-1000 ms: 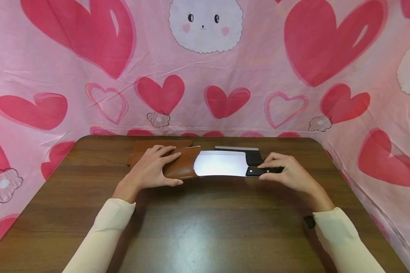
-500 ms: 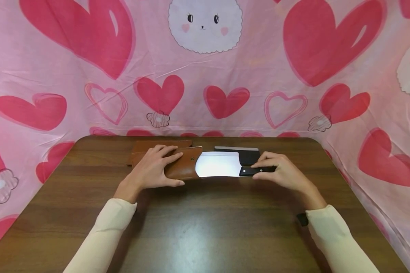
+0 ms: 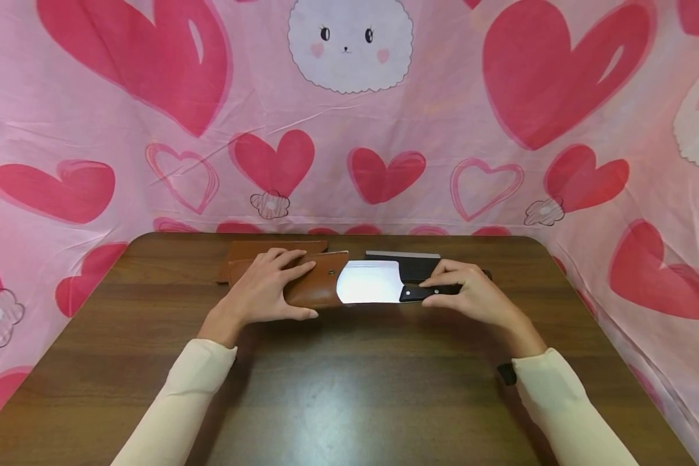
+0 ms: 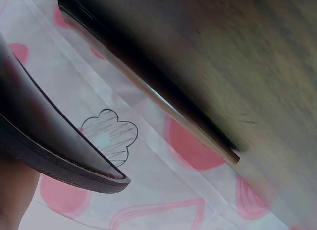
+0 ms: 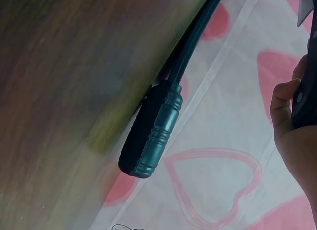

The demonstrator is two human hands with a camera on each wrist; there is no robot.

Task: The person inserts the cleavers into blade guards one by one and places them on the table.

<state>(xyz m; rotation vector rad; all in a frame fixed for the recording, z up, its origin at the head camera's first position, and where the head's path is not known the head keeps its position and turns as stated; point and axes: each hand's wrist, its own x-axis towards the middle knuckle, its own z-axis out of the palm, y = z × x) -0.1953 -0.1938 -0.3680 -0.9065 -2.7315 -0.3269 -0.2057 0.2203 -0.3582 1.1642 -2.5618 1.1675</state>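
Note:
My right hand [image 3: 477, 294] pinches the black riveted handle of a cleaver [image 3: 369, 283], whose bright, wide blade points left. Part of that blade is hidden inside a brown leather sheath [image 3: 320, 285]. The left hand [image 3: 262, 291] grips the sheath, fingers over its top face and thumb along the near side. In the left wrist view the sheath [image 4: 54, 131] shows dark and curved, lifted off the tabletop. From the right wrist, the right hand [image 5: 294, 136] is seen with thumb and fingers at the cleaver's handle [image 5: 308, 86].
Behind the left hand a second brown sheath [image 3: 279, 246] lies on the wooden table [image 3: 338, 375]. A black cleaver with a silver edge [image 3: 408, 262] lies behind the right hand; its ridged dark handle [image 5: 153, 131] shows in the right wrist view. A heart-patterned pink cloth [image 3: 326, 116] hangs behind.
My right hand has moved left, sliding more of the cleaver's blade into the sheath, so less of it shows. The left hand and sheath have shifted only slightly right.

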